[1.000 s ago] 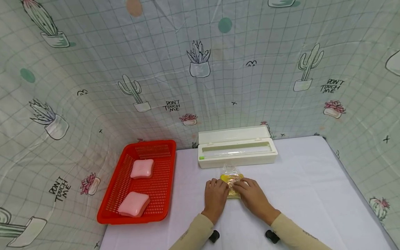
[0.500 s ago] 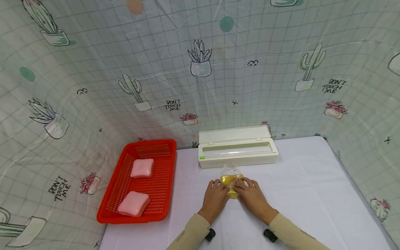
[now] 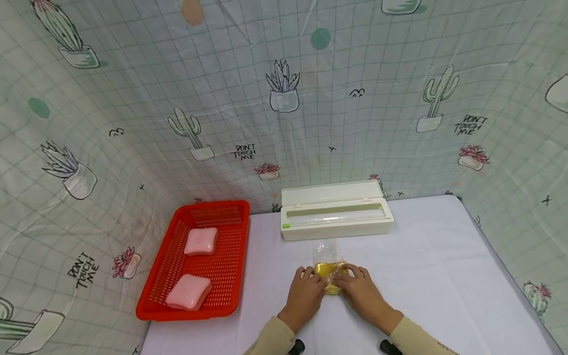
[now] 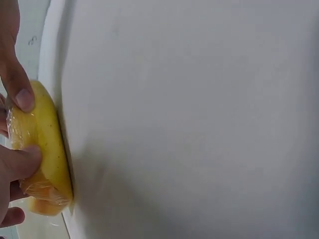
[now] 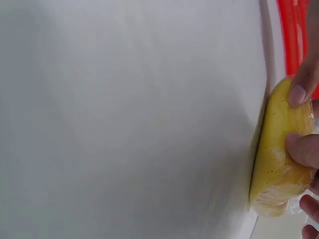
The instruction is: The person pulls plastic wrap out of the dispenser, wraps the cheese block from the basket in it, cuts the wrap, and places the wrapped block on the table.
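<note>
White table [image 3: 435, 246] bears red basket [image 3: 230, 251] at left, open white box [image 3: 337, 230] at rear. Left hand [image 3: 304, 296] and right hand [image 3: 363, 292] grip film-wrapped yellow block [image 3: 326, 269] from opposite sides; block rests on the table before the box.

The head camera looked forward and down from above the person's bare left hand [image 3: 303, 293] and bare right hand [image 3: 363, 293], far enough back to frame the whole red plastic mesh basket [image 3: 232, 256] and the pale grid-printed curtain [image 3: 310, 128]. Both wrist cameras sat much nearer, low over the white cloth [image 3: 435, 261], their pictures turned sideways. All three shared the yellow rounded block in clear film [image 4: 52, 144], at the left wrist view's left edge and the right's right edge; head and right wrist views shared the basket.
</note>
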`<state>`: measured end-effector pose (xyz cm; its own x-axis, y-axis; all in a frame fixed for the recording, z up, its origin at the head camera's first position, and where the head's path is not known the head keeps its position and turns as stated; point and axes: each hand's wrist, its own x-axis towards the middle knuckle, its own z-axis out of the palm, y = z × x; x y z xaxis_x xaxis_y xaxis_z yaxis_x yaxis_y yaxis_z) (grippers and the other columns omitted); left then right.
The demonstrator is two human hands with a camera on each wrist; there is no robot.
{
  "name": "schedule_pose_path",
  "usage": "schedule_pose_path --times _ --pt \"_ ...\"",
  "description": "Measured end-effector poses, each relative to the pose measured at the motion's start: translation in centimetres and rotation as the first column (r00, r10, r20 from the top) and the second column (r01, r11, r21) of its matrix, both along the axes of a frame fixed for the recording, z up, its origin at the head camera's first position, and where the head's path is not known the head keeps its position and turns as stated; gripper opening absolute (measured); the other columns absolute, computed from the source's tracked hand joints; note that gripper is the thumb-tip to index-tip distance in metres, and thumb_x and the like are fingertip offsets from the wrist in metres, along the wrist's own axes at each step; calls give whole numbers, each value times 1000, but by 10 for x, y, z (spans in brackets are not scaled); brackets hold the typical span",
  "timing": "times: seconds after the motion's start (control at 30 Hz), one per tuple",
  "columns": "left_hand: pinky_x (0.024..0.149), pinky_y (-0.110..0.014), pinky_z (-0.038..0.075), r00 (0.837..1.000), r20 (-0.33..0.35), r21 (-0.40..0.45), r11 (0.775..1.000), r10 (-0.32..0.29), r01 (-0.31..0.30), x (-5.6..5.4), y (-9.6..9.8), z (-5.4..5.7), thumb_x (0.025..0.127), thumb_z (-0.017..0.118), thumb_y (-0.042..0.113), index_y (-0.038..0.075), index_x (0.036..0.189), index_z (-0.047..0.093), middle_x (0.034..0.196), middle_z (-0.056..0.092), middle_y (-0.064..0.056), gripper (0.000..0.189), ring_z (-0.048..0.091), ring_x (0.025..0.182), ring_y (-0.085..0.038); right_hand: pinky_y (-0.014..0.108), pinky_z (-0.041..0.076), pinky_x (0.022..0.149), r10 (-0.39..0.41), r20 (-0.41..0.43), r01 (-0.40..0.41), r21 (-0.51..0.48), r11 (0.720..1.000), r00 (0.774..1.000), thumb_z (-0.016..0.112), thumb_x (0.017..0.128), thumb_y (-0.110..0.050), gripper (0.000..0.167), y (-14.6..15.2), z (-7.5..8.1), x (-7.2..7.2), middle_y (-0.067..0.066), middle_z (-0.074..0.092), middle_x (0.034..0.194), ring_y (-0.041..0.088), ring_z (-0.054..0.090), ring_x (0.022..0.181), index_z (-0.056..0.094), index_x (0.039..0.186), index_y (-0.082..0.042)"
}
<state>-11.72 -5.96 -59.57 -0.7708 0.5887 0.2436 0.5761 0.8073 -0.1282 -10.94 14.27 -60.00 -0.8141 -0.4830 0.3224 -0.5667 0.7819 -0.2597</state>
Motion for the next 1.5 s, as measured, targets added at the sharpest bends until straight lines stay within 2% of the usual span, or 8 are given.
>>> schedule_pose_path --times 0.4,0.5,0.6,0.7,0.97,1.27,1.4,1.5 --pt "96 -40 44 992 123 157 987 16 -35 11 4 -1 90 83 38 24 107 82 101 73 10 22 59 105 -15 56 44 94 20 78 -14 -79 997 997 87 82 -10 35 6 4 12 -2 76 122 33 60 124 80 116 -13" --pt "91 -40 43 976 212 355 926 54 -128 7 3 0 89 82 32 20 99 79 95 72 9 16 59 98 -14 55 42 93 -2 149 39 -248 968 989 86 84 -7 32 6 6 8 -2 77 119 30 62 118 78 114 -14" --pt "85 -38 42 957 266 528 813 118 -247 -4 4 1 90 82 23 16 98 74 92 71 6 13 57 91 -14 56 45 92 -85 162 139 -362 922 983 84 87 -4 28 5 8 -5 4 75 116 30 64 111 76 112 -12" --pt "83 -38 41 919 335 562 738 209 -372 -18 7 1 92 81 24 11 106 71 93 67 0 22 56 89 -18 62 48 92 -177 224 251 -367 896 958 80 91 -7 31 3 12 -22 18 71 119 40 64 110 72 121 -2" --pt "90 -44 40 756 619 451 692 213 -564 -47 9 8 95 76 35 1 131 64 97 67 -5 51 56 97 -26 56 55 89 -217 576 420 -245 874 788 70 100 -23 49 -1 14 -63 23 72 107 39 69 100 61 130 15" --pt "97 -48 46 638 766 485 577 83 -657 -57 5 10 96 76 26 1 137 58 105 75 -7 51 62 107 -32 36 52 83 -92 805 590 -346 729 586 68 97 -12 29 -1 11 -75 18 71 109 25 63 97 68 115 11" --pt "90 -43 54 619 778 589 468 -106 -659 -58 0 7 95 75 11 -3 142 53 108 74 -12 53 67 100 -26 37 53 87 -22 798 575 -414 706 602 65 97 -6 17 1 14 -70 14 71 111 24 64 102 69 109 5" --pt "84 -35 52 645 733 665 426 -217 -613 -58 -3 5 93 74 0 -5 139 57 104 71 -12 50 62 92 -18 39 55 90 1 742 510 -462 726 671 66 95 -3 19 4 13 -67 10 72 108 23 66 103 70 113 2"
